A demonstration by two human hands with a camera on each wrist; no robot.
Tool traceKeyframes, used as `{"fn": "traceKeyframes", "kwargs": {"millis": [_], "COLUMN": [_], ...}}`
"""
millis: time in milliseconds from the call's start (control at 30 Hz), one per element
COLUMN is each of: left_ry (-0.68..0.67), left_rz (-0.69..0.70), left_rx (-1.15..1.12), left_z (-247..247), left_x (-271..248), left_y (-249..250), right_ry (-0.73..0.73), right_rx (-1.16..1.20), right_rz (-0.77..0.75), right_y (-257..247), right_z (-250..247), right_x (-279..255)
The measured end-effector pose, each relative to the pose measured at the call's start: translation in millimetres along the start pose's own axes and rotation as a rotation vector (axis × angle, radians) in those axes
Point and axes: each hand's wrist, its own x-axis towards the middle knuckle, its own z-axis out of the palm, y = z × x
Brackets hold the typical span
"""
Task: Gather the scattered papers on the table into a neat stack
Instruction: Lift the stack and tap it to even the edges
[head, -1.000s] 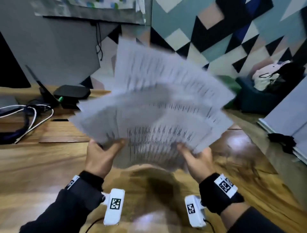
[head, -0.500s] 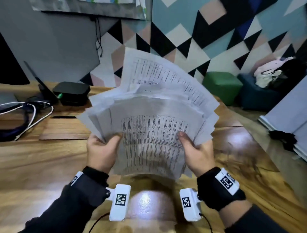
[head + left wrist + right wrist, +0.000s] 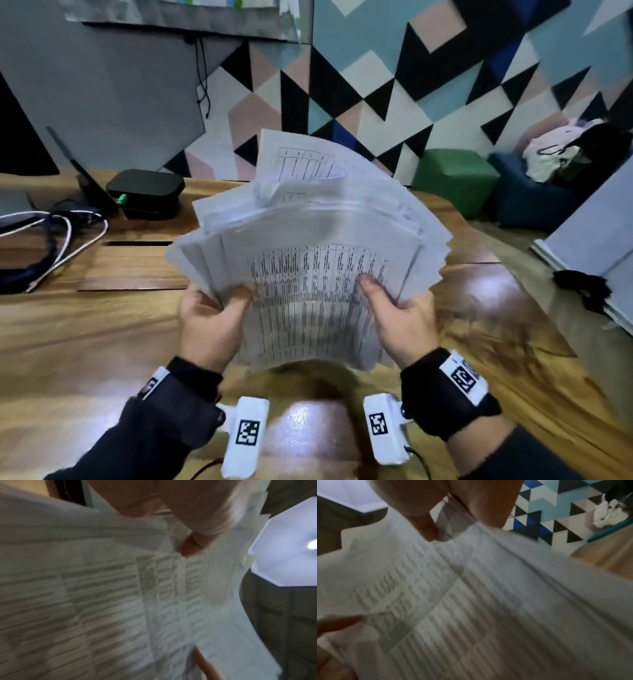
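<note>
Both hands are up in front of the person's chest, raised clear of the table (image 3: 102,342), and each has hold of the same bundle. The left hand (image 3: 212,322) clamps the lower left edge of the papers (image 3: 308,267), thumb laid across the front sheet and the other fingers hidden behind; the right hand (image 3: 400,318) mirrors it on the lower right edge, thumb on the printed face, fingers out of sight at the back. Both wrist views are blurred, but each shows a thumb pressed down on a printed sheet. The sheets stand roughly upright between the two hands, their long axis running up and away from the person, and they are anything but square: the tops splay into a fan that leans to the right, with corners sticking out past each other on both sides and one sheet poking well above the rest. The bottom edges hang above the wood, not touching it. Neither hand is nearer than the other; the bundle sits evenly between them. What matters now, I would say, is that straight drop from the lower edges to the tabletop below: tapping the bottom down on the wood with the grip eased should let the sheets slide level. Off to the far left sit a black box (image 3: 145,192) and a tangle of cables (image 3: 68,236), well apart from all this.
</note>
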Motion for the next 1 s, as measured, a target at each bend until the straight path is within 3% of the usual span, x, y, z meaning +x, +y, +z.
{"fn": "traceKeyframes", "kwargs": {"millis": [67, 167, 233, 367, 567, 700, 833, 933, 1000], "left_ry": [-0.034, -0.072, -0.065, -0.079, -0.131, -0.246, -0.31, -0.261, -0.18], "left_rz": [0.014, -0.104, -0.127, -0.129, -0.038, -0.226, -0.219, -0.152, -0.182], "left_rx": [-0.028, 0.001, 0.042, 0.053, -0.062, 0.007, 0.054, 0.051, -0.05], "left_z": [-16.5, -24.4, -12.5, 13.4, -9.7, -22.8, 0.1, 9.4, 10.4], "left_x": [-1.4, -13.7, -21.2, -14.6, -5.0, -22.5, -27.4, -14.4, -5.8], "left_y": [-2.4, -17.5, -26.0, -20.5, -0.2, -27.1, -25.7, -15.2, -9.0], "right_ry": [-0.07, -0.166, -0.133, -0.025, -0.057, -0.204, -0.114, -0.163, -0.21], "right_rx": [0.019, 0.002, -0.069, -0.044, 0.038, -0.112, -0.206, -0.202, -0.147], "right_rz": [0.024, 0.167, 0.226, 0.166, 0.092, 0.21, 0.271, 0.251, 0.238], "right_y": [-0.6, 20.8, 41.3, 41.3, 14.1, 47.7, 70.6, 60.9, 50.8], "right_z": [-13.7, -20.6, -12.4, 8.7, -21.0, -26.8, -17.8, -17.3, -24.6], "right_x": [-1.8, -12.1, -18.5, -13.0, 0.8, -15.5, -12.0, 4.1, 12.6]}}
